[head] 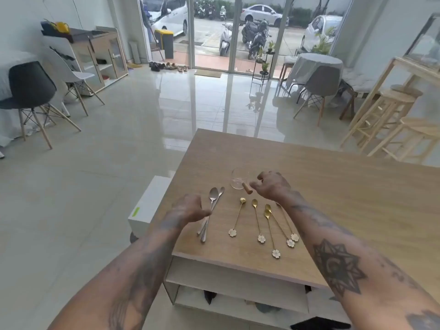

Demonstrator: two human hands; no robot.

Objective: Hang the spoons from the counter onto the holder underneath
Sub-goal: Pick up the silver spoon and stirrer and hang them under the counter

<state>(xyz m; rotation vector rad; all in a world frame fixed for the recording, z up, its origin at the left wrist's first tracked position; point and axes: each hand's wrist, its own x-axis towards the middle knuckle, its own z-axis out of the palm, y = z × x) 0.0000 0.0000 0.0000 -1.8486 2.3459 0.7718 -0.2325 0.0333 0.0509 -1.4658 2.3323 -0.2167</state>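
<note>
Gold spoons (258, 220) on counter (333, 186) between both hands.

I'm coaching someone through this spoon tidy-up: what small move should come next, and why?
Probably lower the left hand to close on the silver spoons. It hovers right beside their handles with nothing clearly in it, and every spoon, silver and gold, still lies on the counter.

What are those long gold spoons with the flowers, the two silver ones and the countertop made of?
The gold spoons look like brass-toned metal: thin shiny stems, with pale flower ends, perhaps enamel. The silver spoons look like polished steel, judging by their bright grey gleam. The countertop shows a light wood grain with a matte finish; wood or laminate, hard to tell.
</note>
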